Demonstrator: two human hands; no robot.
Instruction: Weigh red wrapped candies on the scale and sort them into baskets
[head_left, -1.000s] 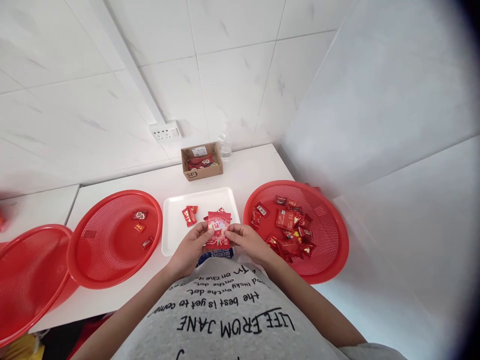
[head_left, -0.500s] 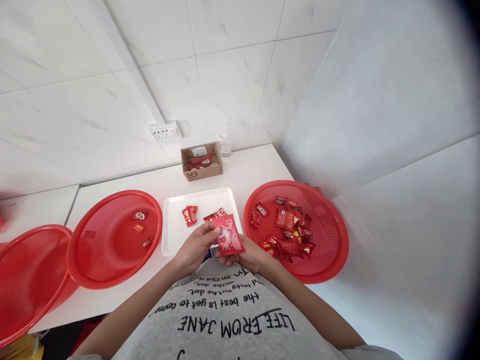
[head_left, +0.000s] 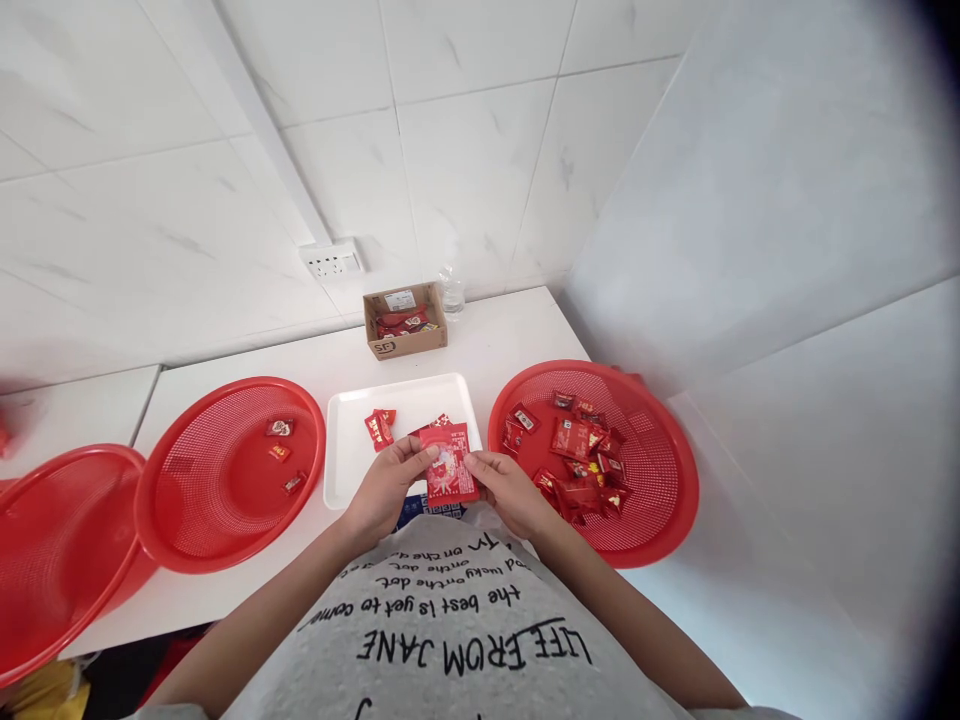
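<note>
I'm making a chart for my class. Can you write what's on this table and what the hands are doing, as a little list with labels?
held thing: flat red foil packet, gripped at its edges by both hands
left hand: pinches the packet's left edge
right hand: pinches its right edge
below the hands: white rectangular plastic tray with a few small red packets
right side: round red mesh plastic basket holding many red sweets
left side: second round red mesh basket with three sweets
back: small brown cardboard box
</note>
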